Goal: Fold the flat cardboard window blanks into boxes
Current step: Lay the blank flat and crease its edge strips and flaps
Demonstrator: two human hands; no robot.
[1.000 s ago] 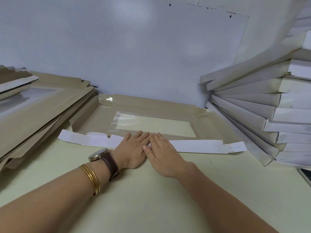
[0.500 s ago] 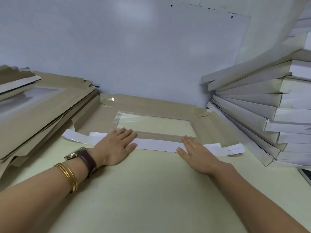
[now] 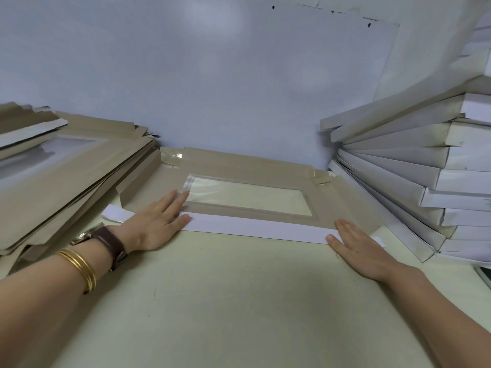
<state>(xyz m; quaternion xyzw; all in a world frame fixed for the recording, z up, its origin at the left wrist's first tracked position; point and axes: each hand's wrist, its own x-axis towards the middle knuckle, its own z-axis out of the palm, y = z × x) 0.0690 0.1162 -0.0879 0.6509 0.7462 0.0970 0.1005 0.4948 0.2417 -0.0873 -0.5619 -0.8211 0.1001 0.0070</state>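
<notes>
On the table (image 3: 239, 301), left hand (image 3: 156, 224) and right hand (image 3: 356, 248) press flat on the blank's (image 3: 239, 166) white flap (image 3: 255, 227)

Two hands in shot, left hand (image 3: 156, 224) and right hand (image 3: 356, 245). One flat blank (image 3: 342, 197) on the one table (image 3: 239, 301), one clear window (image 3: 249, 195) in it, one white flap (image 3: 252, 227) along its near edge. One heap of flat blanks (image 3: 66, 176) on the left, too layered to count. One pile of folded boxes (image 3: 414, 166) on the right, at least eight. One watch (image 3: 106, 239), two gold bangles (image 3: 79, 266)
</notes>
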